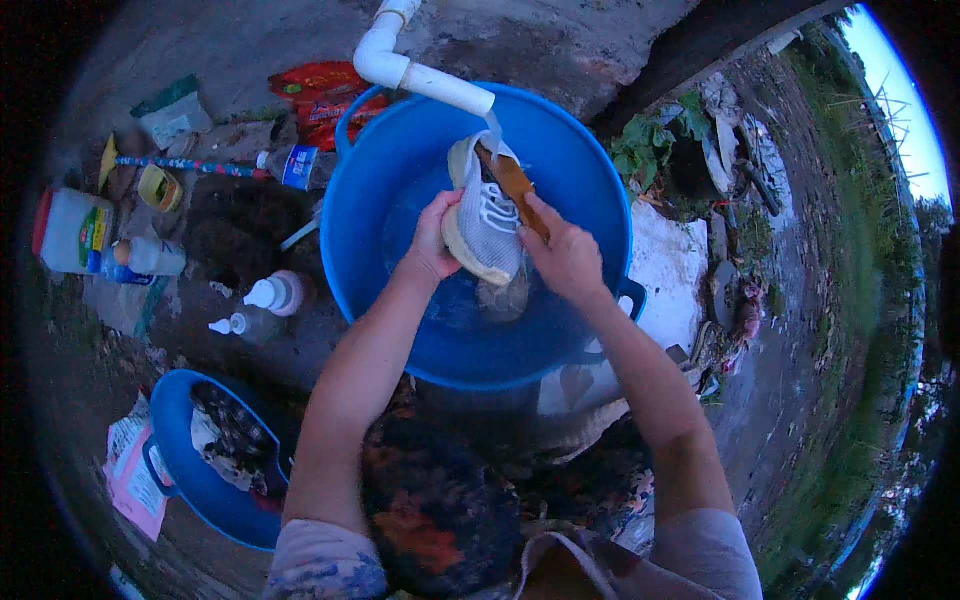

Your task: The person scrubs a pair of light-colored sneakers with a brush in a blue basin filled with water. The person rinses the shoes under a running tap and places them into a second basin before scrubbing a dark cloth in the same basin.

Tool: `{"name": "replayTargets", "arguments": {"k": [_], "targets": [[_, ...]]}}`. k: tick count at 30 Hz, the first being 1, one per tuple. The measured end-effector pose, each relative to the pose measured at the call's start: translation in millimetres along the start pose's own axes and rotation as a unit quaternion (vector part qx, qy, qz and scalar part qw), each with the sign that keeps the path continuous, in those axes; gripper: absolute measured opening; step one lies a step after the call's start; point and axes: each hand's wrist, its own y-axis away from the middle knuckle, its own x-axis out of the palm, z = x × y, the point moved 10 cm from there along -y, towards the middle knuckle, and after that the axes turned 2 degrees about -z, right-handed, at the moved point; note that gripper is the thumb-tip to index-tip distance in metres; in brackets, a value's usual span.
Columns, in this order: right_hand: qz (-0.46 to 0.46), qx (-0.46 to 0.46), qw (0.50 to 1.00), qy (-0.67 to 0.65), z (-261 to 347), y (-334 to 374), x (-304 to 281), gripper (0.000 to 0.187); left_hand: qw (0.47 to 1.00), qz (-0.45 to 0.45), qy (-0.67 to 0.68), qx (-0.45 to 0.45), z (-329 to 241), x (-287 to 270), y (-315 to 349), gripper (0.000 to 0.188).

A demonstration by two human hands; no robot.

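Dirt ground (750, 435) surrounds the blue tub (385, 190). Over it, from where I stand, the mesh shoe (483, 225) looks light, soft-topped, probably slippery — best taken by its stiffer sole (463, 245), where the left hand (437, 237) clamps its left side; the right hand (567, 255), right of it, grips a brown tool (514, 190).

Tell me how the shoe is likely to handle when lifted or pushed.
The shoe probably flexes at its mesh upper, while its thick sole looks stiffer. Held over the blue tub, near the white pipe, it may be wet and slippery.
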Motion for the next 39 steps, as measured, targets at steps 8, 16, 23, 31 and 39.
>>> {"name": "replayTargets", "arguments": {"k": [8,16,23,31,39], "targets": [[-0.029,-0.048,0.98,-0.19,-20.4,18.8,11.0,0.048,0.998,0.009,-0.06,-0.011,6.2,0.2,2.7,0.039],[0.064,0.039,0.908,-0.412,-17.1,62.4,6.1,0.049,0.998,-0.022,-0.042,0.035,-20.6,-11.2,4.0,0.042],[0.022,0.043,0.982,-0.184,5.3,14.0,21.1,0.048,1.0,0.016,-0.013,0.007,4.6,10.9,7.2,0.04],[-0.114,-0.057,0.976,-0.179,28.1,46.7,34.7,0.046,1.0,0.019,0.005,-0.006,-9.5,-3.6,6.2,0.042],[-0.069,-0.037,0.974,-0.212,15.6,18.6,40.7,0.046,0.998,-0.047,-0.024,0.045,-18.4,-16.3,4.6,0.04]]}}
